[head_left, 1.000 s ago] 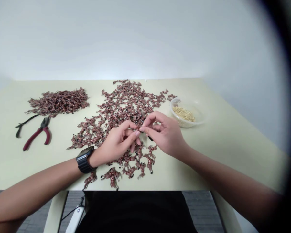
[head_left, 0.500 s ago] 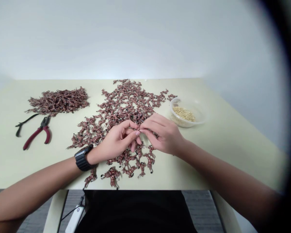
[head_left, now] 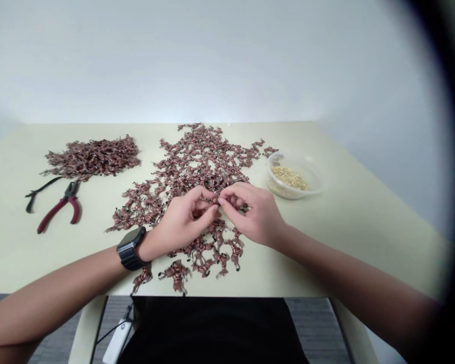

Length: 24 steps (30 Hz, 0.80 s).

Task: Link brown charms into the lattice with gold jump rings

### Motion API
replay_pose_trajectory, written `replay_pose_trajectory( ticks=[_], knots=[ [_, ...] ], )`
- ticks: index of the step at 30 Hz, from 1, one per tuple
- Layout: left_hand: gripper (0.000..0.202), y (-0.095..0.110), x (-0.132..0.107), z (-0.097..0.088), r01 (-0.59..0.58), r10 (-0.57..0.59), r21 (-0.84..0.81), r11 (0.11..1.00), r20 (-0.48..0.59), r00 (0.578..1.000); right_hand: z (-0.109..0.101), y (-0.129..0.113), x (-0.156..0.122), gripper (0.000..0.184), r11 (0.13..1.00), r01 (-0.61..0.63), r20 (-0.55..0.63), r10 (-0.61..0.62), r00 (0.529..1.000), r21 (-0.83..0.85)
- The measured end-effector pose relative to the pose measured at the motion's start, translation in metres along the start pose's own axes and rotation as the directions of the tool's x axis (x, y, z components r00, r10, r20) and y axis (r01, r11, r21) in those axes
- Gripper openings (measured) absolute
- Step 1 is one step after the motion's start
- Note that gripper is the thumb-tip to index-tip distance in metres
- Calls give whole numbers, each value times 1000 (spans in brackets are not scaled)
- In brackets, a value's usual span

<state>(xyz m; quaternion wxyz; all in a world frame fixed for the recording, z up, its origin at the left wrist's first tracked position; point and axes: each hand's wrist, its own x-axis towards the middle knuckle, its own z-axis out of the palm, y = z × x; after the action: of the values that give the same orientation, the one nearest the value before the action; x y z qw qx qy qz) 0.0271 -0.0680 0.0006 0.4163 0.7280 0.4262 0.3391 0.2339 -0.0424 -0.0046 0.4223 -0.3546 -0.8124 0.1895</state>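
My left hand [head_left: 182, 220], with a black watch [head_left: 131, 247] on the wrist, and my right hand [head_left: 252, 212] meet fingertip to fingertip above the table [head_left: 345, 222]. Both pinch one small reddish-brown figure [head_left: 213, 201] between thumbs and forefingers; most of it is hidden by the fingers. Beneath and behind the hands spreads a wide scatter of the same small brown figures [head_left: 197, 167]. A few more lie near the table's front edge [head_left: 178, 273].
A second heap of brown figures [head_left: 93, 157] lies at the back left. Red-handled pliers [head_left: 58, 207] and a black tool [head_left: 38, 192] rest left of the scatter. A clear plastic bowl [head_left: 276, 189] holding tiny gold pieces stands to the right. A white device [head_left: 116, 344] hangs below the table.
My right hand has curled in and drawn closer to the left one. The dark tip seen under its fingers a second ago no longer shows.
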Motion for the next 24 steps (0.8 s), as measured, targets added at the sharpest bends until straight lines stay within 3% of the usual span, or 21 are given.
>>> replay_pose_trajectory(
  ticks=[3, 6, 8, 10, 11, 13, 15, 17, 19, 22, 24],
  knots=[
    [20, 1, 0, -2, -55, 58, 190, 980, -9, 998, 2, -2, -1, 8, 958, -217, 48, 212, 976, 188],
    [18, 2, 1, -5, -106, 109, 285, 953, 7, 994, 2, 1, 0, 15, 818, -432, 201, 383, 902, 381],
    [17, 2, 1, -5, -119, 121, 274, 954, 11, 993, 0, 4, 1, 20, 709, -530, 325, 420, 848, 466],
    [19, 2, 1, -4, -98, 98, 185, 978, 10, 995, 0, 6, 2, 23, 676, -552, 367, 415, 833, 488],
    [20, 1, 1, -3, -74, 73, 116, 991, 9, 997, 0, 7, 2, 22, 706, -524, 334, 406, 851, 477],
    [23, 1, 1, -2, -12, 13, -40, 999, 16, 1000, 0, 8, 1, 17, 845, -378, 184, 332, 925, 377],
    [24, 1, 2, -1, 45, -39, -170, 984, 39, 998, 0, 10, 1, 8, 976, -132, 35, 128, 991, 174],
    [25, 1, 3, -1, 80, -66, -253, 964, 63, 996, -1, 13, 0, 6, 990, 134, -4, -134, 991, -41],
    [25, 2, 3, -1, 93, -76, -291, 952, 70, 995, -2, 17, 0, 11, 932, 317, 30, -316, 948, -176],
    [24, 5, 2, 0, 76, -59, -283, 956, 67, 996, -1, 18, -1, 13, 883, 390, 70, -386, 920, -261],
    [24, 5, 2, 0, 51, -39, -243, 969, 55, 998, 1, 13, -3, 10, 926, 303, 45, -301, 953, -227]
  ],
)
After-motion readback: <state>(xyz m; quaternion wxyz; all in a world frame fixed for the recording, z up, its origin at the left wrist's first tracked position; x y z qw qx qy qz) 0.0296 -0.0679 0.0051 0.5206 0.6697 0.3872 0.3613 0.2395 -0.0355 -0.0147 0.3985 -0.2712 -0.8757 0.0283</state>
